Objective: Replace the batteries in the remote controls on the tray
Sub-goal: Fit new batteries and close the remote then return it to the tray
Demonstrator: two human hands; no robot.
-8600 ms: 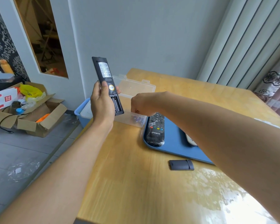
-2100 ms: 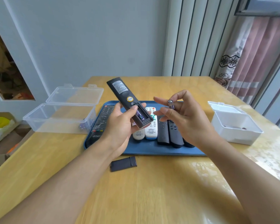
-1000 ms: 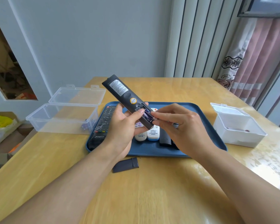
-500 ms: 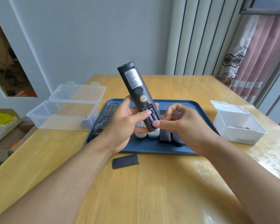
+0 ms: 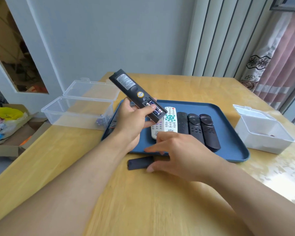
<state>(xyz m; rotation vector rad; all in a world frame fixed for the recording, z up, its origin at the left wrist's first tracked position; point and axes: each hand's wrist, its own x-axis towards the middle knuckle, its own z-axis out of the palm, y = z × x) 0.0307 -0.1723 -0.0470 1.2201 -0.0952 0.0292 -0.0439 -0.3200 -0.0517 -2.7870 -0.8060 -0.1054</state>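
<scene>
Now left hand (image 5: 131, 121) clamps slim black remote (image 5: 136, 95); right hand (image 5: 179, 155) spread above flat cover (image 5: 140, 162).

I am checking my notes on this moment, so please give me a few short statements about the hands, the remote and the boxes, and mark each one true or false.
1. The left hand holds the black remote with its battery compartment open. True.
2. The compartment is empty. False: batteries sit in it.
3. The battery cover is fitted on the remote. False: it lies on the table, in front of the blue tray.
4. The right hand reaches with open fingers toward the cover. True.
5. The clear box is closed. False: its lid stands open.
6. Two white remotes lie on the tray. True.
</scene>
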